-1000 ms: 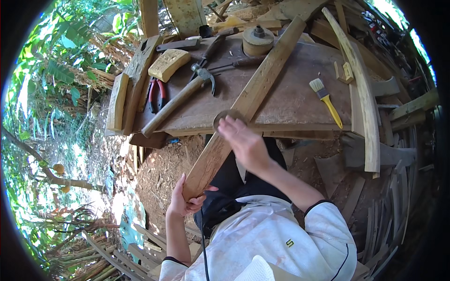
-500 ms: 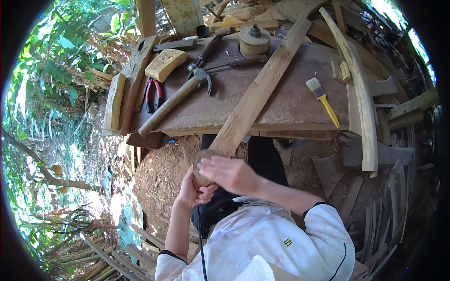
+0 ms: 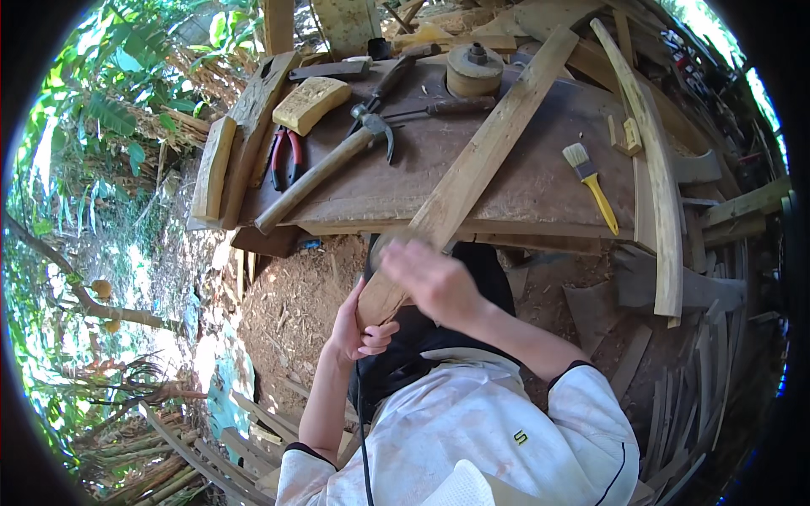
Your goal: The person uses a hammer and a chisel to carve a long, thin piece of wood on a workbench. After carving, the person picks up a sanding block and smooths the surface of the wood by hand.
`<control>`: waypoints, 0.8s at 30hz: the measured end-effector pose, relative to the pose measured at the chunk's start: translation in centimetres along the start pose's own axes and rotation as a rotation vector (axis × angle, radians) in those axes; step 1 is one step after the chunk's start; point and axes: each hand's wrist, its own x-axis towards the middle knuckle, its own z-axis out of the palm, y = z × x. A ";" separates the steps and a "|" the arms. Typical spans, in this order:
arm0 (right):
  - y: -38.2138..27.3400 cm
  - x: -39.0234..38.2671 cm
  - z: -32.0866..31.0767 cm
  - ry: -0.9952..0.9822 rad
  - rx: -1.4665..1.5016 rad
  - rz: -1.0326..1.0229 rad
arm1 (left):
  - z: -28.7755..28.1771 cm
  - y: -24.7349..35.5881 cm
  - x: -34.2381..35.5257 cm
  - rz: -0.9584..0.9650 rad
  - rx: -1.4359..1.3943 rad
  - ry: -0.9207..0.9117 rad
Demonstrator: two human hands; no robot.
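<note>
A long wooden plank (image 3: 472, 177) slants from the far side of the workbench down toward my lap. My left hand (image 3: 359, 327) is closed round the plank's near end, with the thumb along its edge. Over the plank, just short of the bench's front edge, my right hand (image 3: 430, 274) presses a round brownish disc (image 3: 387, 248) onto the wood. That hand and the disc are smeared by motion, and what the disc is made of cannot be told.
On the bench (image 3: 540, 190) lie a claw hammer (image 3: 325, 175), red-handled pliers (image 3: 288, 156), a wood block (image 3: 312, 103) and a yellow-handled paintbrush (image 3: 592, 187). A round wooden piece with a bolt (image 3: 474, 72) stands at the back. A curved wooden strip (image 3: 654, 177) leans at the right.
My right hand has slid the disc up the plank, away from me, baring the near end in my left hand. The view has shifted slightly.
</note>
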 end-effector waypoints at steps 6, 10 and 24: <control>6.3 1.4 -2.2 0.117 -0.074 0.160 | 1.3 -1.0 -0.4 0.013 -0.097 -0.168; 2.7 0.8 -0.8 0.047 0.005 0.025 | 2.2 -0.9 -0.6 0.043 -0.077 -0.194; 9.9 0.5 -4.3 0.088 -0.096 0.203 | 0.4 -1.8 -4.0 0.078 -0.031 -0.002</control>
